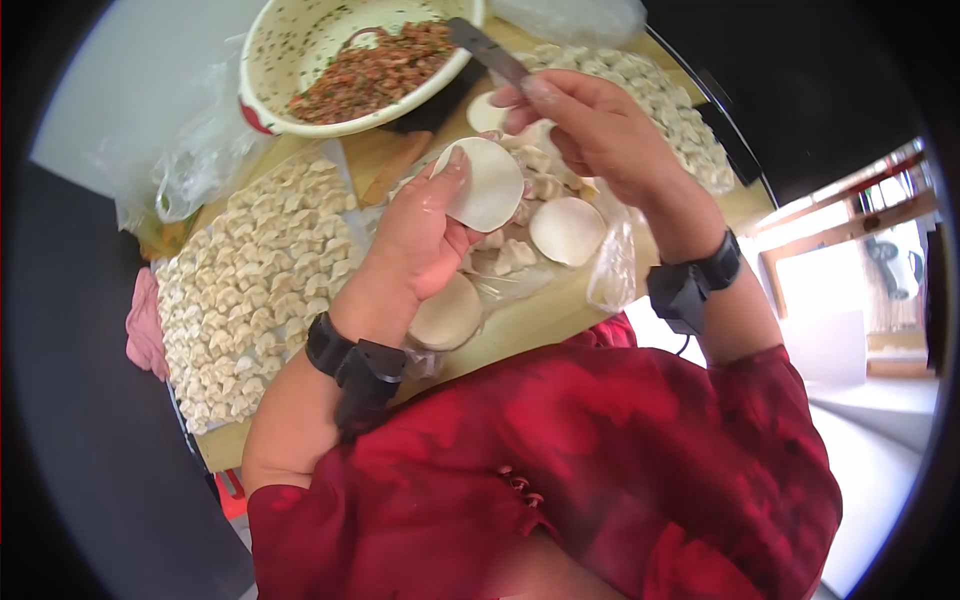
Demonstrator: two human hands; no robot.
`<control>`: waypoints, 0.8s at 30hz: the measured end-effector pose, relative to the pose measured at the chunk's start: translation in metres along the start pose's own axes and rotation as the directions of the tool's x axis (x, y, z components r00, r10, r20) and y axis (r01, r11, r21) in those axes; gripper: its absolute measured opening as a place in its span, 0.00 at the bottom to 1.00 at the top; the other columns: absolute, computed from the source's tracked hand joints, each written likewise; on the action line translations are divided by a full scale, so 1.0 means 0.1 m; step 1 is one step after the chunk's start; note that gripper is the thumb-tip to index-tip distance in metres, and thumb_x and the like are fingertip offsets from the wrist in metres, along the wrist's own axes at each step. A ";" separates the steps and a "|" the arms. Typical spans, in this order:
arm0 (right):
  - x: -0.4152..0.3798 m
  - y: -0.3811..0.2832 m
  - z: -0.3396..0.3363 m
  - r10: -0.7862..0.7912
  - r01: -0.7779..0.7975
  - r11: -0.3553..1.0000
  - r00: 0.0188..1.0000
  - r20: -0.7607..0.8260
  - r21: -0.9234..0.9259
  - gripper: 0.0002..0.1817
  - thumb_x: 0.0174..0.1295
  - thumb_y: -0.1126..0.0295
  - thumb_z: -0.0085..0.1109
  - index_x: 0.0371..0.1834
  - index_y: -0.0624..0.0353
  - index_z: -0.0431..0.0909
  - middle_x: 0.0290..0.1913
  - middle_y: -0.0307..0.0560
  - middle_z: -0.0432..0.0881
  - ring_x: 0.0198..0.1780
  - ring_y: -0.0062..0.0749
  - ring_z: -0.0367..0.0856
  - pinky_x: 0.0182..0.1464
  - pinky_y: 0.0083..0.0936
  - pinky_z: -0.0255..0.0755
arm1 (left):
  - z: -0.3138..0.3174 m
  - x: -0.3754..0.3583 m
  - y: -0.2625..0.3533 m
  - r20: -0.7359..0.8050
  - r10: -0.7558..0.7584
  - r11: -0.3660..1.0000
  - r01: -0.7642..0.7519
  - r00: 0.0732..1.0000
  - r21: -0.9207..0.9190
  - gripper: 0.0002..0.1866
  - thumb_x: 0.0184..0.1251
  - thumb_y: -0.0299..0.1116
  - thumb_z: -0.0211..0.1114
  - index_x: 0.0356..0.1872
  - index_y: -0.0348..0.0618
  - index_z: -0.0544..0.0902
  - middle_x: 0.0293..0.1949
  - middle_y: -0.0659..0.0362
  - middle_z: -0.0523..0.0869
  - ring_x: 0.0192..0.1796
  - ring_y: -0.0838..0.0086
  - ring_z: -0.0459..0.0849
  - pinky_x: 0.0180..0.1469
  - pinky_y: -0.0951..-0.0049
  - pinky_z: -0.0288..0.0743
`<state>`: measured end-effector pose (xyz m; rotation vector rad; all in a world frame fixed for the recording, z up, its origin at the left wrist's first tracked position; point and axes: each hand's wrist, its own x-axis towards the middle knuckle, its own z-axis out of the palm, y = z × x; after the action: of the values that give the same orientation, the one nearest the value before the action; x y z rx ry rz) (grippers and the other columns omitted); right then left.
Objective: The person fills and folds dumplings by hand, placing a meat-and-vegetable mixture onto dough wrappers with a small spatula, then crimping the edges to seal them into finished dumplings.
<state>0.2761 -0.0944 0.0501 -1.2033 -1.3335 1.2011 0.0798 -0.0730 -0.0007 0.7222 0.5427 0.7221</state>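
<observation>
A round white dough wrapper (487, 187) lies across the fingers of my left hand (425, 222), with the thumb over its edge. My right hand (590, 125) grips a flat metal spatula (485, 48), whose blade reaches to the rim of a white bowl (400, 108). Red and green minced filling (375, 75) is in the bowl. Below my hands sit more round wrappers, one (567, 231) to the right and a stack (446, 312) nearer my body. Several folded dumplings (515, 256) lie between them on clear plastic.
Rows of dumplings cover a tray (255, 290) on the left and another (650, 105) at the back right. Crumpled plastic bags (200, 170) lie at the upper left, a pink cloth (147, 325) hangs at the table's left edge. A wooden piece (397, 163) rests below the bowl.
</observation>
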 end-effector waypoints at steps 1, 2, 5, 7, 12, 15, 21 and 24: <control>0.04 -0.02 -0.05 -0.048 0.049 0.998 0.999 0.024 -0.030 0.14 0.68 0.59 0.56 0.46 0.57 0.84 0.31 0.34 0.80 0.30 0.13 0.70 0.31 0.14 0.62 | -0.06 -0.04 0.07 -0.014 -0.012 0.999 0.012 1.000 -0.031 0.21 0.76 0.38 0.51 0.65 0.39 0.67 0.56 0.50 0.79 0.56 0.62 0.82 0.58 0.60 0.78; 0.08 -0.03 -0.10 0.000 0.007 0.991 0.998 0.056 -0.135 0.15 0.69 0.61 0.55 0.49 0.58 0.84 0.31 0.34 0.80 0.31 0.14 0.70 0.33 0.16 0.63 | -0.12 -0.06 0.13 -0.048 0.010 0.999 -0.012 0.999 -0.045 0.21 0.77 0.36 0.48 0.64 0.37 0.67 0.58 0.48 0.78 0.58 0.59 0.80 0.60 0.61 0.77; 0.36 0.09 -0.16 -0.247 0.320 0.853 0.943 0.221 -0.413 0.14 0.70 0.63 0.53 0.49 0.61 0.83 0.34 0.30 0.79 0.23 0.13 0.65 0.27 0.15 0.62 | -0.33 -0.09 0.22 -0.194 0.118 0.993 -0.116 0.974 0.021 0.21 0.78 0.35 0.46 0.65 0.33 0.66 0.59 0.47 0.77 0.60 0.58 0.79 0.62 0.61 0.75; 0.50 -0.07 -0.04 -0.280 0.354 0.821 0.934 0.224 -0.448 0.12 0.67 0.66 0.58 0.46 0.61 0.85 0.29 0.32 0.78 0.26 0.17 0.69 0.32 0.20 0.67 | -0.41 -0.13 0.29 -0.245 0.154 0.988 -0.152 0.957 0.028 0.21 0.78 0.34 0.46 0.64 0.31 0.65 0.60 0.46 0.77 0.61 0.58 0.78 0.63 0.61 0.75; 1.02 -0.25 0.26 -0.360 0.418 0.515 0.898 0.254 -0.748 0.09 0.63 0.66 0.60 0.37 0.61 0.83 0.21 0.45 0.76 0.25 0.25 0.71 0.32 0.25 0.68 | -0.61 -0.18 0.41 -0.377 0.096 0.975 -0.163 0.921 -0.150 0.21 0.78 0.33 0.45 0.64 0.28 0.65 0.62 0.45 0.75 0.63 0.59 0.76 0.65 0.61 0.73; 1.38 -0.08 0.40 -0.328 0.438 0.437 0.891 0.314 -0.785 0.10 0.64 0.67 0.55 0.32 0.62 0.80 0.25 0.54 0.79 0.28 0.44 0.77 0.34 0.36 0.70 | -0.65 -0.18 0.45 -0.430 0.158 0.967 -0.227 0.889 -0.114 0.20 0.78 0.31 0.45 0.63 0.28 0.65 0.61 0.45 0.75 0.63 0.60 0.76 0.65 0.61 0.74; 1.80 0.04 0.54 -0.420 0.404 0.198 0.858 0.295 -0.893 0.06 0.58 0.71 0.54 0.32 0.57 0.81 0.30 0.54 0.82 0.37 0.54 0.80 0.38 0.43 0.73 | -0.72 -0.14 0.48 -0.510 0.190 0.970 -0.240 0.839 -0.033 0.19 0.77 0.29 0.45 0.62 0.26 0.66 0.60 0.44 0.75 0.61 0.61 0.77 0.64 0.61 0.75; 1.87 0.07 0.61 -0.291 0.309 0.155 0.922 0.256 -0.938 0.05 0.55 0.71 0.56 0.30 0.57 0.82 0.29 0.53 0.82 0.35 0.53 0.80 0.38 0.43 0.73 | -0.76 -0.10 0.50 -0.534 0.149 0.961 -0.248 0.832 -0.119 0.18 0.78 0.29 0.44 0.60 0.26 0.66 0.60 0.44 0.75 0.61 0.60 0.78 0.64 0.59 0.75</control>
<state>0.2024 0.0876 0.0439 -1.5942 -2.3537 -0.1552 0.0033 -0.0236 -0.0097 0.4031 0.8913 1.1657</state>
